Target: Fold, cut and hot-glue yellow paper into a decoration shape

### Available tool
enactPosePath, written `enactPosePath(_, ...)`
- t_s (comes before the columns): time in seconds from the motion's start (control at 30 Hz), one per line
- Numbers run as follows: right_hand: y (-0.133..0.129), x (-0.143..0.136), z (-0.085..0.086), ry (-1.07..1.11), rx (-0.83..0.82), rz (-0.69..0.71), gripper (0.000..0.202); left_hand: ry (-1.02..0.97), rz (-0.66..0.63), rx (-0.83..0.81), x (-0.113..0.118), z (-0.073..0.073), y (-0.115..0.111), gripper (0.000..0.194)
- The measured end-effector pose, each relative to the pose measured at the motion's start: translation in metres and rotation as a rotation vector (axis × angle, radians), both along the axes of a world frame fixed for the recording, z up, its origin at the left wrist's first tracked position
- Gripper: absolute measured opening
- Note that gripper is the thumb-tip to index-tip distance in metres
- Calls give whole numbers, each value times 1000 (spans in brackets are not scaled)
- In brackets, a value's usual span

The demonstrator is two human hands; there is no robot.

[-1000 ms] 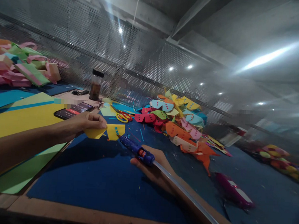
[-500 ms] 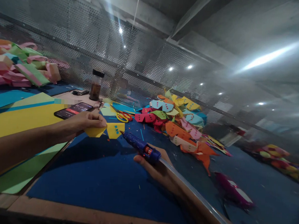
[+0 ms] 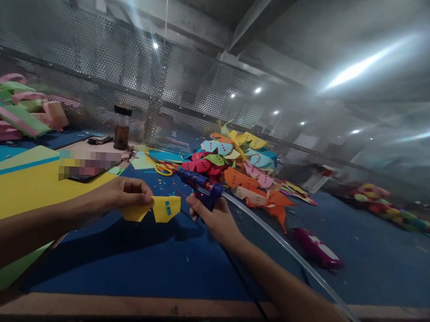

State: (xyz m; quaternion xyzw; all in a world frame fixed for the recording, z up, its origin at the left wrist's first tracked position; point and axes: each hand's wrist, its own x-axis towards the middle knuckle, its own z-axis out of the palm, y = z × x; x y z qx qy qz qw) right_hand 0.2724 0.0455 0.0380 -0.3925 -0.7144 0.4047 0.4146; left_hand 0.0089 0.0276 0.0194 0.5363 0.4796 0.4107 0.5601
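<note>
Between the thumb and fingers of my left hand (image 3: 132,195) is a yellow paper cutout (image 3: 173,204) with small blue squares on its right half. It is held above the dark blue mat (image 3: 151,273). My right hand (image 3: 215,216) is wrapped round the handle of a blue glue gun (image 3: 202,187). A long clear glue stick (image 3: 289,254) sticks out of the gun's back end. The gun's nozzle points up and left, above the cutout and apart from it. Yellow-handled scissors (image 3: 163,169) lie just beyond.
Folded paper shapes (image 3: 243,174) are heaped behind the gun. A purple case (image 3: 316,248) lies to the right. At the left are yellow paper sheets (image 3: 22,184), a phone (image 3: 92,166), a jar (image 3: 122,129) and a pile of pastel paper pieces (image 3: 26,110).
The glue gun has lifted and tilted, its nozzle moving away from the cutout's blue squares. The cutout sits slightly lower in view, and the camera has turned a little to the right.
</note>
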Motion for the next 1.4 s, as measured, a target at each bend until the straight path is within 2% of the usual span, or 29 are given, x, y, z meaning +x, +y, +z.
enactPosePath(0.27,2,0,-4,-6,31,13,47,36,-41,38,14,2,-1,41)
enactPosePath(0.53,5,-1,-11,-37,2,9,43,107,10,70,18,3,-5,42)
enactPosePath(0.67,8,3,-11,-93,39,-32,35,129,24,107,14,4,-5,43)
enactPosePath(0.83,13,9,-5,-102,127,-67,34,198,141,243,4,3,-4,40)
enactPosePath(1.0,16,11,-2,-64,137,-61,35,216,123,242,-2,-2,-1,39)
enactPosePath(1.17,19,10,-5,-58,111,-64,38,171,82,202,-1,-2,1,37)
enactPosePath(1.4,28,17,-12,-80,177,-182,43,148,165,268,-3,-5,6,31)
